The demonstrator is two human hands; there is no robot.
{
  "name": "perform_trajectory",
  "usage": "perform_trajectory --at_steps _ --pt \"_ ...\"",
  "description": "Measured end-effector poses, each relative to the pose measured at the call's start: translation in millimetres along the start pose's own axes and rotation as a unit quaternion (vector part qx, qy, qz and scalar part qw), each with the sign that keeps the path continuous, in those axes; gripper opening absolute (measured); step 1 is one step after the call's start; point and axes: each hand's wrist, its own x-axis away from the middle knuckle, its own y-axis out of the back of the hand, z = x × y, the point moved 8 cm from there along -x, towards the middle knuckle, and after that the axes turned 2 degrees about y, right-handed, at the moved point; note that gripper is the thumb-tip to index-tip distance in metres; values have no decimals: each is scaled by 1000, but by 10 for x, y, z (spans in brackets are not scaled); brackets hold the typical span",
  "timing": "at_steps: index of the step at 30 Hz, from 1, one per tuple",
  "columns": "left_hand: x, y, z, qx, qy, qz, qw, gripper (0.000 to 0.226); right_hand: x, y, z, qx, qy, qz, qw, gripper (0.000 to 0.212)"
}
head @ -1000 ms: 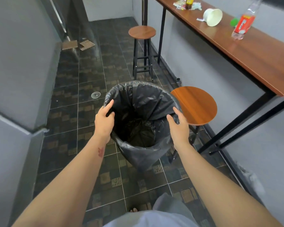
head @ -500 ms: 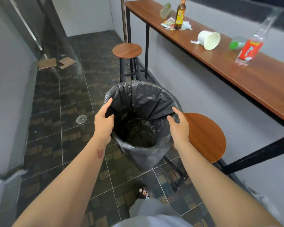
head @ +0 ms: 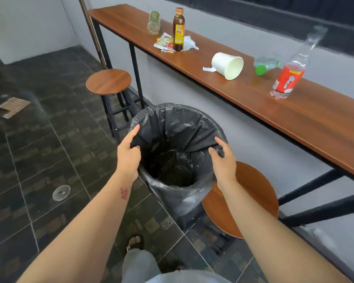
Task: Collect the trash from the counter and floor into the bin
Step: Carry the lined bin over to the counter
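Observation:
A bin (head: pixel 178 193) lined with a black bag is held up in front of me. My left hand (head: pixel 129 155) grips its left rim and my right hand (head: pixel 223 160) grips its right rim. On the wooden counter (head: pixel 294 111) lie a tipped white paper cup (head: pixel 228 65), a red-labelled clear bottle (head: pixel 290 78), a crushed green-capped bottle (head: pixel 266 64), a dark upright bottle (head: pixel 178 29), wrappers (head: pixel 165 42) and a crumpled clear cup (head: pixel 153 23). On the floor lie a round plastic lid (head: pixel 61 192) and cardboard pieces (head: pixel 13 107).
One round wooden stool (head: pixel 251 199) stands just right of and below the bin; a second stool (head: pixel 108 81) is farther ahead by the counter's black legs. A grey wall runs under the counter. My sandalled foot (head: pixel 134 242) shows on the dark tiled floor.
The bin, held in both hands, has been carried forward along the counter. The view has lifted, so more of the counter and its trash shows; the near stool now sits lower right.

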Motion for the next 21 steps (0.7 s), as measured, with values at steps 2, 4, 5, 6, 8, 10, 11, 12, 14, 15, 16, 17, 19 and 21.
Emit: perform_trajectory --at_steps 2,4,5,6,8,10,11,12,14,15,16,17,19,21 --pt "-271 -154 -15 -1 21 31 999 72 -93 9 10 4 -11 -35 999 40" --pt "-533 -308 -25 -15 36 63 997 72 -169 32 38 5 -23 -75 997 41" --pt "-666 -393 -42 -18 38 83 996 72 -190 42 58 6 -28 -97 995 41" --pt "-781 -480 -72 -25 37 105 993 72 -195 51 81 8 -34 -118 992 41" --pt "-972 -608 -135 -40 39 142 988 71 -186 58 109 20 -46 -159 986 42" --pt "-1143 -711 -176 -44 46 178 982 71 -176 30 128 40 -51 -190 980 43" --pt "-1202 -745 -192 -41 48 190 980 71 -171 9 140 55 -50 -194 978 44" --pt "-1275 -788 -216 -41 44 207 977 71 -164 -24 136 71 -50 -200 976 45" --pt "-1408 -850 -253 -54 38 233 970 69 -161 -88 142 111 -54 -209 970 48" --pt "-1469 -873 -264 -62 39 244 967 68 -143 -129 133 132 -60 -213 966 50" --pt "-1481 -887 -274 -63 37 245 967 67 -122 -144 132 157 -61 -205 964 52" --pt "-1502 -900 -278 -66 38 249 966 67 -103 -170 135 187 -64 -202 959 54" --pt "-1562 -936 -288 -64 39 265 961 66 -102 -216 213 261 -47 -216 940 58" --pt "-1638 -980 -302 -60 44 273 959 65 -138 -264 374 326 5 -234 916 59"
